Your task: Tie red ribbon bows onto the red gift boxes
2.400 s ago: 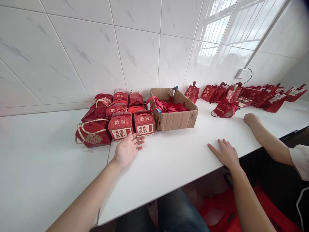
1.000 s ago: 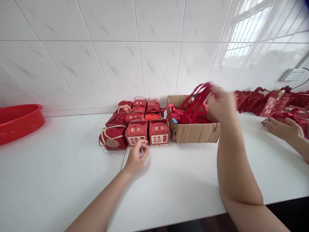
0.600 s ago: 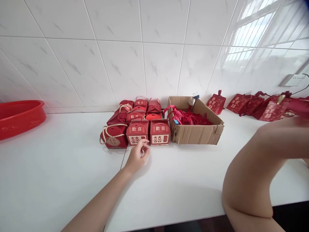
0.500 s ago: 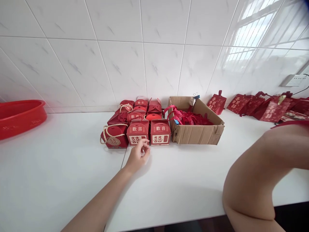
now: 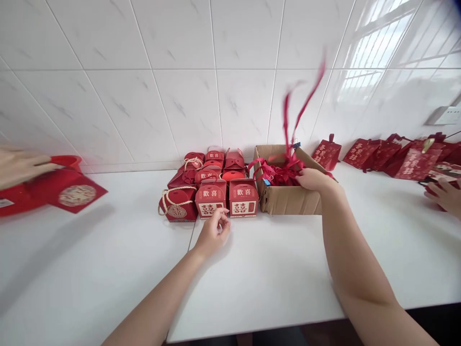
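- Moved since half a second ago: co-worker's hand (image 5: 23,168) has come in at left edge, blurred, with red packet (image 5: 77,192); right hand (image 5: 314,179) is back in view, at cardboard box (image 5: 291,202); loose strands (image 5: 310,98) now up in the air.
- Far left: packet in front of red basin (image 5: 68,161), round pale emblem showing, above the counter (image 5: 281,274). Grip details blurred.
- Next right: rope-handled box (image 5: 180,204), then front-left gift box (image 5: 211,192) and front-right gift box (image 5: 243,194), more red boxes behind on the far side.
- Left hand (image 5: 214,236): near side of front-left gift box, fingers loosely curled, nothing in it. Contact with the box: can't tell.
- Center-right: ribbons (image 5: 279,174) heaped inside cardboard box. Strands stand up from the heap, long axis roughly upright, upper part leaning right.
- Key relation: heap lies just left of right hand's fingertips. Right hand clearly nearer; left hand well apart, farther left, front-right gift box between.
- Right hand: reaches over the box's near right side, fingers at the ribbons. Gripping or letting go: can't tell.
- Right: row of red packets (image 5: 414,163) along the wall; second co-worker hand (image 5: 446,194) at right edge, fingers spread.
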A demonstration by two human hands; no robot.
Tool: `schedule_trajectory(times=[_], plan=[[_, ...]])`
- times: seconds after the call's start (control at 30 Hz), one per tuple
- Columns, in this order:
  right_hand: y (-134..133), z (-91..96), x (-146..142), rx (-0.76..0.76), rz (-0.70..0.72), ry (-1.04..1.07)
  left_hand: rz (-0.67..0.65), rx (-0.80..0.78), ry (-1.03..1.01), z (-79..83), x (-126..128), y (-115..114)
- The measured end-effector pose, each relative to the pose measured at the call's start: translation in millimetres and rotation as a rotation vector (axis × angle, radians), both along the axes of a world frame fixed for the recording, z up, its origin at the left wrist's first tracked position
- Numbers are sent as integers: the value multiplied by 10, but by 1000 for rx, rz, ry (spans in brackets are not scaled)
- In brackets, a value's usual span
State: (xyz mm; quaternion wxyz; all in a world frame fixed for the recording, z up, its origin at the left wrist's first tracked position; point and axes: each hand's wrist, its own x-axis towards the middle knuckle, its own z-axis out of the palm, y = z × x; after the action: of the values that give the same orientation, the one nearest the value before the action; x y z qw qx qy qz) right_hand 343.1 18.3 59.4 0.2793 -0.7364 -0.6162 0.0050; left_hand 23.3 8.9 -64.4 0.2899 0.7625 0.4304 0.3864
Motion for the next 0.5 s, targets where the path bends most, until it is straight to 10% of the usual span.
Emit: schedule_trajectory(times=[0.27,0.5], plan=[[-242,228,-110,-103,-64,58,-10,-10,23,-24,-11,6],[-250,201,-178,-421,329,-86,-17,8,20,-33,-25,17]])
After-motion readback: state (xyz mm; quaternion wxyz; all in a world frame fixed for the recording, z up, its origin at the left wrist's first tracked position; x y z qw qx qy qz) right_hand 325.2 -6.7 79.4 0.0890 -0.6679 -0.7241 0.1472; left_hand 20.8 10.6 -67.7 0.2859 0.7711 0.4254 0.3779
